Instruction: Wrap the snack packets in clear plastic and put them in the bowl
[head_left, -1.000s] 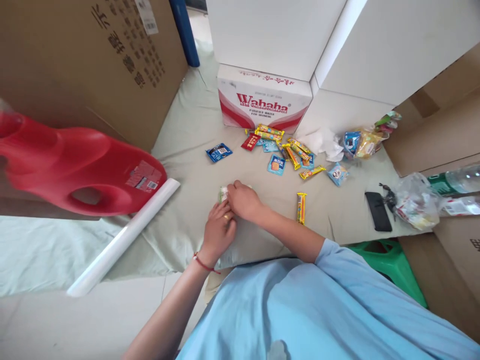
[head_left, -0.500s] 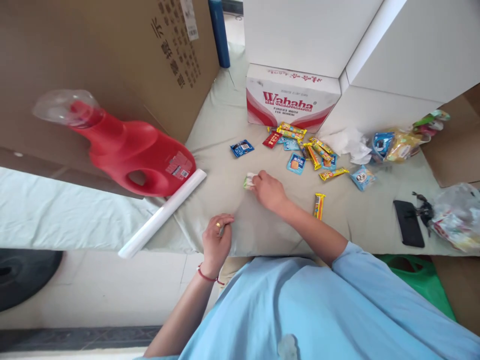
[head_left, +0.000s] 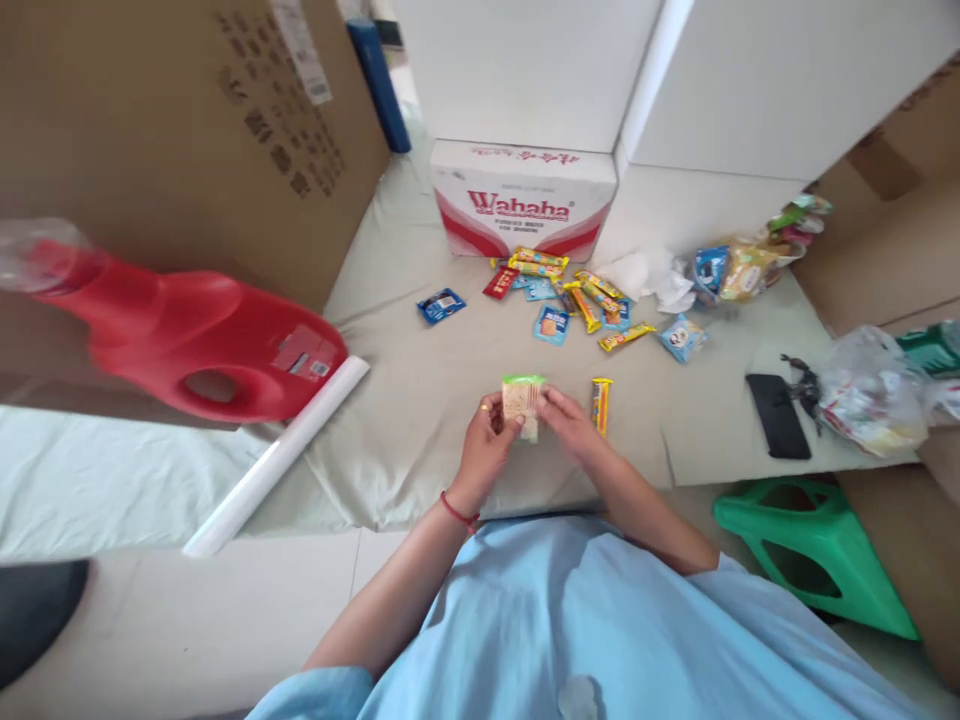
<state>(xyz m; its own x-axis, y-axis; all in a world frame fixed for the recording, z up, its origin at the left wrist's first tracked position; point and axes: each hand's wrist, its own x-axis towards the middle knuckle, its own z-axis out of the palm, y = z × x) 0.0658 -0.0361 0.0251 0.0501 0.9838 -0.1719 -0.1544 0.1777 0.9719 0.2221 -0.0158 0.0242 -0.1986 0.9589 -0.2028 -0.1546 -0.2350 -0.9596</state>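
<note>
Both my hands hold one small snack packet (head_left: 522, 399), pale with a green top edge, lifted a little above the pale cloth (head_left: 420, 400). My left hand (head_left: 486, 448) grips its left side with fingers closed; a ring and a red wrist string show. My right hand (head_left: 564, 422) pinches its right side. A yellow snack bar (head_left: 601, 405) lies just right of my right hand. Farther back lies a scatter of several yellow, blue and red snack packets (head_left: 581, 300), and one blue packet (head_left: 440, 305) apart to the left.
A red jug (head_left: 187, 340) lies at the left beside a white roll (head_left: 277, 457). A Wahaha carton (head_left: 523, 200) and white boxes stand behind. A black phone (head_left: 778, 429), plastic bags (head_left: 866, 395) and a green stool (head_left: 817, 545) are at the right.
My right hand brought the packet back from the cloth toward me, and my left hand came up to meet it. Both now hold it lifted. The view swung slightly.
</note>
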